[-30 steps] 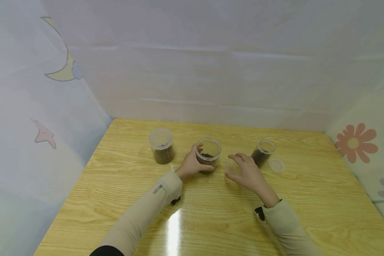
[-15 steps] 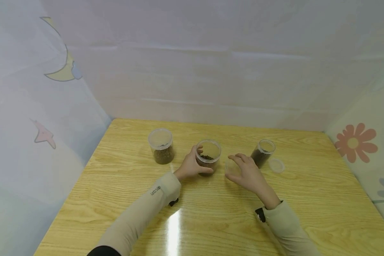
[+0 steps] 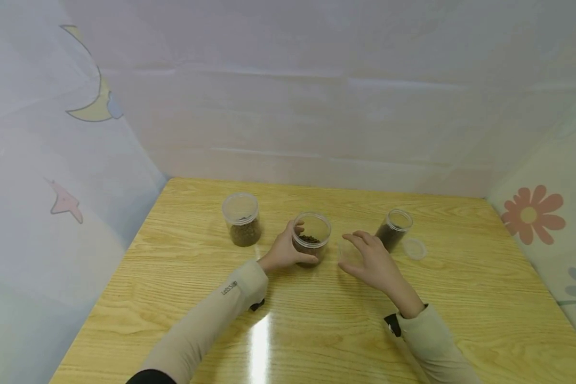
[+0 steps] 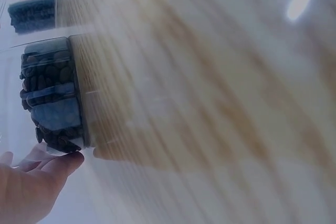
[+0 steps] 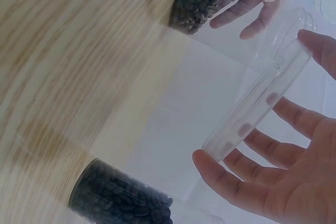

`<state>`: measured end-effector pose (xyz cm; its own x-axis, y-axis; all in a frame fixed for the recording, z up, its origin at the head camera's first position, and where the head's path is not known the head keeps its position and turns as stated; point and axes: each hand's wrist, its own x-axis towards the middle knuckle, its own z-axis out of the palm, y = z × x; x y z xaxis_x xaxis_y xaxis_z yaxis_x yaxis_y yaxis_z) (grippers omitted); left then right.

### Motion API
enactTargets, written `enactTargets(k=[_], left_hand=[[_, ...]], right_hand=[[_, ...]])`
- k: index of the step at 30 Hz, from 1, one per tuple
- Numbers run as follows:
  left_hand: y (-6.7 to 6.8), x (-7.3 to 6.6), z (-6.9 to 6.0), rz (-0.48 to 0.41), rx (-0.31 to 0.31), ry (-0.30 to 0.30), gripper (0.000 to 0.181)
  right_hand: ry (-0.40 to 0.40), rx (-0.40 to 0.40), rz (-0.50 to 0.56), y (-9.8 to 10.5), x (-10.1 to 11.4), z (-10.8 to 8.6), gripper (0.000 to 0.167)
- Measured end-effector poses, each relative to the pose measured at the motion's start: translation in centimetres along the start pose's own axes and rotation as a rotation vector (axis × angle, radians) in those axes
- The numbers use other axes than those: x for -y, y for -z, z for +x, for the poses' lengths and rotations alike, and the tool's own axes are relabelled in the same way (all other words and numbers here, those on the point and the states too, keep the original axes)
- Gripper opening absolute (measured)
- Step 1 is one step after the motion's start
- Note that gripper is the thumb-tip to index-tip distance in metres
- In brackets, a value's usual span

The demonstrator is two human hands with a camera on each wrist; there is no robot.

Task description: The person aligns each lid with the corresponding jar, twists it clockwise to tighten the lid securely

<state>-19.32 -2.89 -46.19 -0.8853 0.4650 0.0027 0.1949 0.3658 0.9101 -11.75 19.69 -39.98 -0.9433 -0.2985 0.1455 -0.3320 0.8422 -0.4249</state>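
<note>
My left hand grips a wide clear jar from its left side; the jar has no lid on it and dark beans in its lower part. In the right wrist view my right hand pinches a clear round lid by its rim, between thumb and fingers. The lid stands on edge, just right of the wide jar and apart from it. In the left wrist view the beans show through the jar wall above my left hand's fingers.
A lidded jar of brown contents stands to the left. Behind my right hand is a narrower open jar of dark beans, with a small clear lid lying beside it. A printed cloth hangs behind the wooden table.
My left hand and the wide jar have shifted slightly towards the front of the table. The right hand still holds the lid in nearly the same place.
</note>
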Motion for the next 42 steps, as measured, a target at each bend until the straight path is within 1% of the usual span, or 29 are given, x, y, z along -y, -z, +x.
enactTargets(k=[7, 14, 19, 24, 32, 42], left_hand=[[0.1, 0.1, -0.3, 0.001, 0.020, -0.018, 0.103], [0.4, -0.2, -1.0, 0.024, 0.041, 0.004, 0.100], [0.5, -0.2, -1.3, 0.019, 0.050, -0.008, 0.099], [0.5, -0.3, -1.7, 0.011, 0.061, -0.006, 0.097], [0.6, -0.6, -2.3, -0.016, 0.079, 0.002, 0.100], [0.8, -0.8, -3.1, 0.002, 0.095, 0.000, 0.100]], right_hand=[[0.002, 0.000, 0.043, 0.1, 0.2, -0.1, 0.063], [0.016, -0.006, 0.063, 0.1, 0.2, -0.2, 0.063], [0.023, -0.012, 0.079, 0.3, 0.3, -0.3, 0.063], [0.021, -0.008, 0.098, 0.3, 0.2, -0.5, 0.062], [0.039, -0.011, 0.110, 0.2, 0.1, -0.5, 0.061], [0.055, -0.016, 0.109, 0.2, 0.0, -0.7, 0.061]])
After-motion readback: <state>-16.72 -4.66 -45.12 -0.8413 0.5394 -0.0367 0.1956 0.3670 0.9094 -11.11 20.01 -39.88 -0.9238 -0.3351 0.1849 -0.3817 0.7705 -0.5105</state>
